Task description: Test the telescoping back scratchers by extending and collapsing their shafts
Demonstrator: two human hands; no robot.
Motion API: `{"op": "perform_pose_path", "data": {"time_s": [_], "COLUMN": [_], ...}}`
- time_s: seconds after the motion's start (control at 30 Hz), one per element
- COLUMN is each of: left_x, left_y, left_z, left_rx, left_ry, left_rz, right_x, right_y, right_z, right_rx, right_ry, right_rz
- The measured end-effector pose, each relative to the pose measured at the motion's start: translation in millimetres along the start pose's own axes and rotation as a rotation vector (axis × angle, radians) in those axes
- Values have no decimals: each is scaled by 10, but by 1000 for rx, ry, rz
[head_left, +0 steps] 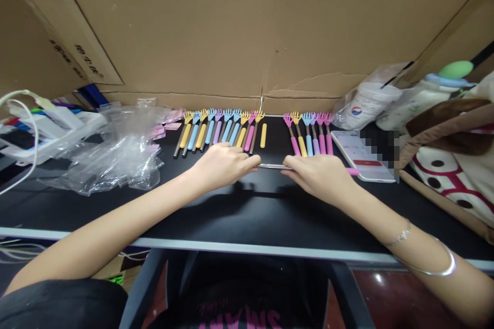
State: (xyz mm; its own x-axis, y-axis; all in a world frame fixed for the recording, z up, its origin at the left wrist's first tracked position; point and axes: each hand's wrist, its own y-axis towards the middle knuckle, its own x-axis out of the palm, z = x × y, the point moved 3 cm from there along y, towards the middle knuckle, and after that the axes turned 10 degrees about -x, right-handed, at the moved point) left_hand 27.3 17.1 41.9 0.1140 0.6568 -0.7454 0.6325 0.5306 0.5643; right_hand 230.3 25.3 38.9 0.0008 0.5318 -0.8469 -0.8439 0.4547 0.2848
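Both my hands grip one back scratcher (273, 166), held level just above the black table. My left hand (226, 163) is closed on the left end of its metal rod. Further right, my right hand (322, 174) wraps around the other part, and a pink end (352, 171) sticks out past it. Behind my left hand lies a row of several back scratchers (219, 126) with claw heads and coloured sleeves. A loose yellow sleeve (263, 135) lies beside that row. Behind my right hand is a second group of back scratchers (309, 133) with pink, yellow, blue and purple parts.
Crumpled clear plastic bags (116, 154) and a white power strip (57, 128) with cables are at left. On the right are a phone (365, 157), a lidded cup (366, 105) and a fabric bag (455, 164). A cardboard wall (231, 25) closes off the back.
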Motion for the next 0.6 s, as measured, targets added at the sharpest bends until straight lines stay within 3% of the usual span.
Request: {"op": "perform_pose_path", "data": {"time_s": [0.13,0.27,0.47,0.6], "left_x": [-68,-151,-245,-230], "left_y": [-63,-185,-512,-775], "left_z": [-297,-649,-1148,-1419], "left_rx": [2,-27,-89,-144], "left_ry": [121,213,405,471], "left_rz": [24,-28,-54,-118], "right_x": [-21,-39,87,187], "right_y": [-191,-449,-1012,-1312], "right_z": [306,672,1255,1442], "right_rx": [49,34,259,305], "right_ry": [-170,-339,-388,-289], "right_rz": [26,84,-79,-159]}}
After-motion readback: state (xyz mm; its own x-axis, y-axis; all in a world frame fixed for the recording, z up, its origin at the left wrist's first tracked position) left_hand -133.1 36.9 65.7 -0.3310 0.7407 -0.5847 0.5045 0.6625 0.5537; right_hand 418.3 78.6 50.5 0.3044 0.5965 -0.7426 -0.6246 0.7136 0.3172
